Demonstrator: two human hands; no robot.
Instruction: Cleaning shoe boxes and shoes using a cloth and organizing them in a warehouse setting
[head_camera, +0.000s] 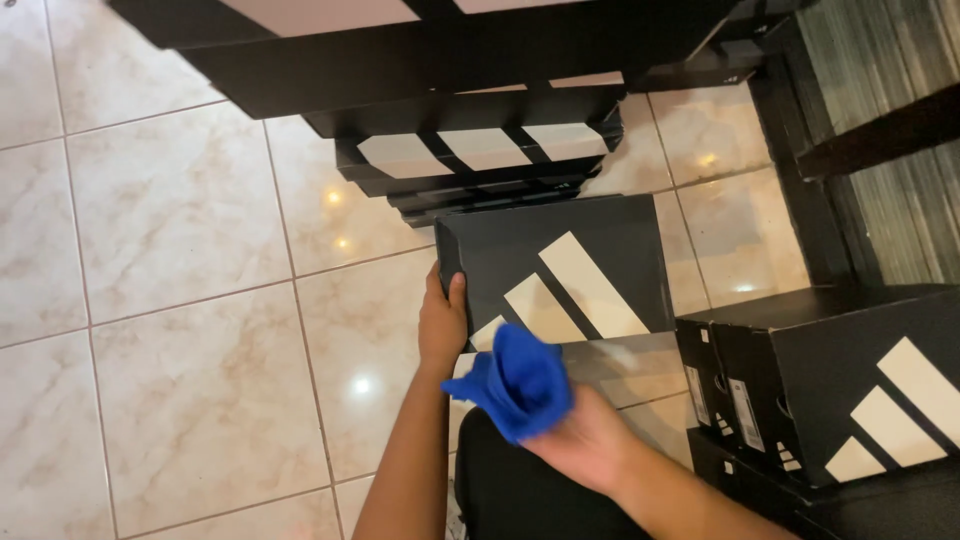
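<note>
A: What is being held?

B: A black cardboard shoe box (560, 270), rectangular, matte, with three slanted pale stripes on its lid. It sits in front of the person's lap, above the tiled floor (180, 250), lid facing up toward the camera. The lid is shut, so what is inside cannot be seen.

A: Which way does it run?

B: Its long axis goes roughly left to right in the head view, tilted a little so the right end sits higher in the frame. The stripes slant up to the right.

A: And the hands?

B: The left hand (443, 322) is clamped on the box's near left edge, thumb up against the side. The right hand (590, 440) has its grip closed around a bright blue cloth (520, 380), soft and bunched into folds, which lies against the near edge of the lid.

A: What lies around that?

B: Just beyond the box stands a stack of similar black striped boxes (480, 150), all closed. To the right, two more black boxes (830, 380) rest near one another, one atop the other, end labels showing. The floor is glossy cream marble-look tile with bright light spots.
</note>
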